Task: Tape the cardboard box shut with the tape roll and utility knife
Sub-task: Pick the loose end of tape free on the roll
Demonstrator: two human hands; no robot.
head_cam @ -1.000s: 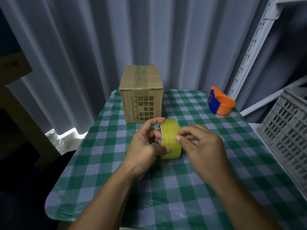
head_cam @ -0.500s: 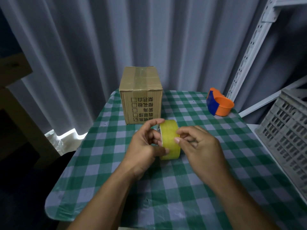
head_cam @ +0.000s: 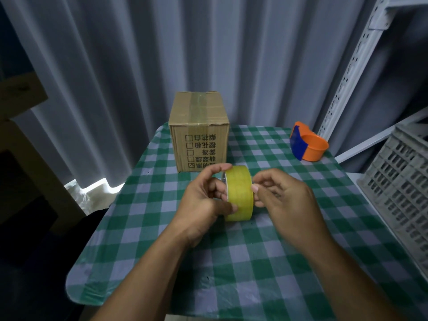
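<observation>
Gingham green-and-white cloth covers the worktop (head_cam: 266, 262), with the cardboard box (head_cam: 199, 130) sitting at the far edge, well beyond the hands, an older strip of tape running over its top. Near the right corner there's an orange and blue tape dispenser (head_cam: 308, 144); can't spot a utility knife anywhere. Left hand (head_cam: 203, 202) has its fingers clamped on the yellow tape roll (head_cam: 238, 195), held upright above the cloth, while the right hand (head_cam: 282, 200) has its fingers pinched together at the roll's edge, probably hunting for the loose end. Risk imo: the end tears into slivers or sticks back down.
</observation>
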